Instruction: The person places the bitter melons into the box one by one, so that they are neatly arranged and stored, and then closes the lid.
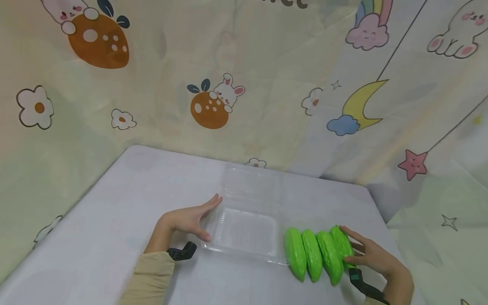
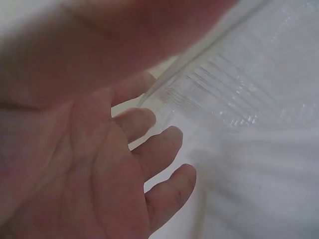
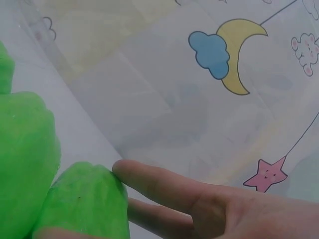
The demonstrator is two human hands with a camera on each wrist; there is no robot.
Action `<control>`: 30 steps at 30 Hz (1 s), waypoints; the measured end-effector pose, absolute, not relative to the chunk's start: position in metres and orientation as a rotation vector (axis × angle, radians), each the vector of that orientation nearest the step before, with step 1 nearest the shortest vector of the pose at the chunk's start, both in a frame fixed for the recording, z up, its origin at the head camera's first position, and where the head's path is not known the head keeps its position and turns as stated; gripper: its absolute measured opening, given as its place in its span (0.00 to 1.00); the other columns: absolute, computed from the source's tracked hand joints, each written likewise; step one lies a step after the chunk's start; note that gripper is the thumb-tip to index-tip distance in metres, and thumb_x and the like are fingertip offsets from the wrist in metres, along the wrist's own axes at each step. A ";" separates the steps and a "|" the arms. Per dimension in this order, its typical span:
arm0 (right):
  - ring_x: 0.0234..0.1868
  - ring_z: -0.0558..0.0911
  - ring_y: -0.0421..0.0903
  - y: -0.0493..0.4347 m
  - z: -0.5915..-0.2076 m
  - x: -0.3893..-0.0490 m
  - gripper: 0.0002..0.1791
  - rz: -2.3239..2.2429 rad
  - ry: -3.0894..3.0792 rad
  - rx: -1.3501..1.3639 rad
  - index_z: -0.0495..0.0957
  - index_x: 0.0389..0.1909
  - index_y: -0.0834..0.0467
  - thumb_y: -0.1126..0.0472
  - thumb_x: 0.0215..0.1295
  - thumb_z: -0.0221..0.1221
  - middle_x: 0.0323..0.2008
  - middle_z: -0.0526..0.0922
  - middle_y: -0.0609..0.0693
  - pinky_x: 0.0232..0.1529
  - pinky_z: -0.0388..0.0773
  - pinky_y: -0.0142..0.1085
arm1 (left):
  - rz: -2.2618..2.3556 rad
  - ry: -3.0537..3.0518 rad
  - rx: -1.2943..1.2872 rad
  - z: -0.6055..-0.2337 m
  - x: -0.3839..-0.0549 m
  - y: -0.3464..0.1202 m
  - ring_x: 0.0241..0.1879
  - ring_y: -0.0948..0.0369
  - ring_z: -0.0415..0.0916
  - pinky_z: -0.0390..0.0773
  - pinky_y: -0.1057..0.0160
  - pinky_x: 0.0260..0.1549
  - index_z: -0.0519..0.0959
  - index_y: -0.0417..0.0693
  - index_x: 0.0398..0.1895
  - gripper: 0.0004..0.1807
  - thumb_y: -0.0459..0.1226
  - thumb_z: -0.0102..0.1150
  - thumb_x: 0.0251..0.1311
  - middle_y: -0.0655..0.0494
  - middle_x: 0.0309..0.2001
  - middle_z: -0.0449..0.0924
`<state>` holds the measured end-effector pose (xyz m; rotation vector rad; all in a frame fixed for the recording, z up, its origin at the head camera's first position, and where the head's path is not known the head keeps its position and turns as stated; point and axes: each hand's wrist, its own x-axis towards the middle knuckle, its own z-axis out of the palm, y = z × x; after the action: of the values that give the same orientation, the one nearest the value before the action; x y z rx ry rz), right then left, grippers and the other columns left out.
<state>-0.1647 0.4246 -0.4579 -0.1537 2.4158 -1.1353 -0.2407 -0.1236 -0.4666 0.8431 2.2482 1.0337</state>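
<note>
Clear container (image 1: 245, 228) at left hand (image 1: 187, 219), 4 green pieces (image 1: 328, 256), rightmost touching right hand (image 1: 375, 255)

before you, four long pieces (image 1: 329, 256): bright green. clear container (image 1: 245, 231): colourless, transparent, its wall patterned with fine parallel ribs. table (image 1: 152, 178): plain white. your sleeves (image 1: 150, 275): beige. your wrist mounts (image 1: 183, 251): black, the right with a green patch (image 1: 354, 276). backdrop cloth (image 1: 160, 101): pastel cream, green and grey, printed with orange-brown fruits (image 1: 99, 42), white-petalled flowers (image 1: 26, 108), yellow moon (image 1: 354, 105), blue cloud (image 1: 343, 126), pink star (image 1: 413, 164).
</note>
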 end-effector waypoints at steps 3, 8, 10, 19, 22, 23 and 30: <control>0.66 0.51 0.79 0.422 -0.457 -0.167 0.52 -1.143 2.405 -0.141 0.43 0.75 0.59 0.58 0.57 0.65 0.73 0.41 0.69 0.56 0.71 0.62 | 1.045 2.241 0.835 -0.467 -0.242 -0.125 0.76 0.53 0.30 0.46 0.44 0.71 0.35 0.54 0.76 0.65 0.47 0.74 0.44 0.52 0.77 0.25; 0.66 0.49 0.80 0.422 -0.456 -0.167 0.54 -1.136 2.389 -0.119 0.42 0.75 0.58 0.58 0.55 0.67 0.73 0.39 0.70 0.54 0.72 0.61 | 1.072 2.229 0.842 -0.468 -0.243 -0.124 0.76 0.54 0.30 0.45 0.44 0.71 0.34 0.51 0.76 0.66 0.47 0.74 0.43 0.52 0.77 0.27; 0.66 0.49 0.80 0.422 -0.456 -0.166 0.54 -1.132 2.378 -0.105 0.41 0.75 0.57 0.58 0.54 0.67 0.73 0.39 0.70 0.54 0.72 0.62 | 1.052 2.235 0.842 -0.468 -0.243 -0.124 0.76 0.55 0.31 0.45 0.44 0.71 0.34 0.52 0.76 0.66 0.48 0.74 0.43 0.53 0.77 0.28; 0.65 0.50 0.82 0.424 -0.456 -0.164 0.54 -1.117 2.379 -0.104 0.41 0.75 0.56 0.58 0.55 0.66 0.72 0.38 0.71 0.51 0.74 0.62 | 0.997 2.289 0.904 -0.469 -0.241 -0.125 0.76 0.55 0.34 0.48 0.46 0.71 0.37 0.52 0.76 0.63 0.48 0.73 0.45 0.52 0.77 0.31; 0.64 0.51 0.82 0.424 -0.455 -0.164 0.53 -1.111 2.389 -0.106 0.42 0.75 0.56 0.58 0.55 0.66 0.72 0.39 0.71 0.50 0.74 0.61 | 0.999 2.286 0.916 -0.467 -0.241 -0.123 0.76 0.55 0.34 0.48 0.47 0.71 0.37 0.51 0.76 0.63 0.48 0.73 0.46 0.52 0.77 0.31; 0.64 0.51 0.81 0.424 -0.455 -0.164 0.53 -1.108 2.393 -0.105 0.43 0.75 0.56 0.58 0.55 0.66 0.72 0.40 0.71 0.50 0.74 0.61 | 1.004 2.284 0.912 -0.467 -0.241 -0.123 0.76 0.55 0.34 0.48 0.47 0.71 0.37 0.51 0.76 0.63 0.48 0.73 0.46 0.52 0.77 0.31; 0.64 0.53 0.81 0.421 -0.457 -0.167 0.53 -1.098 2.419 -0.112 0.44 0.75 0.57 0.58 0.54 0.67 0.73 0.41 0.69 0.50 0.74 0.62 | 1.019 2.269 0.912 -0.466 -0.242 -0.125 0.76 0.56 0.33 0.47 0.48 0.71 0.37 0.49 0.76 0.63 0.47 0.73 0.46 0.52 0.77 0.31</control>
<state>-0.1672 0.4211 -0.4567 -0.1123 2.4189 -1.0978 -0.2420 -0.1251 -0.4665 0.9119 2.2693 1.0193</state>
